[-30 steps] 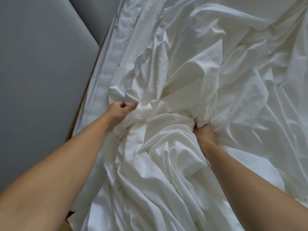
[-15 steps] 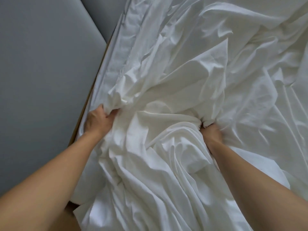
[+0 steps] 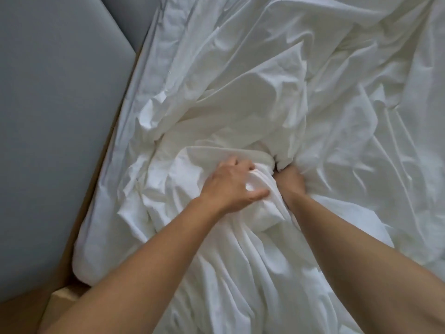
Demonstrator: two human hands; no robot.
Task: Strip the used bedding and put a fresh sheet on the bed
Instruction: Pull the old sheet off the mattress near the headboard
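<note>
two hands side by side at centre frame: left hand [image 3: 232,184] and right hand [image 3: 290,183] both clutch the bunched white sheet [image 3: 240,104]; pulling hard may snag any edge caught out of view.

Plain white on rumpled cotton sheet [image 3: 265,68], folds shading pale grey; flat blue-grey on smooth padded wall panel [image 3: 53,116]; light tan on narrow wooden bed-frame ledge [image 3: 61,306].
</note>
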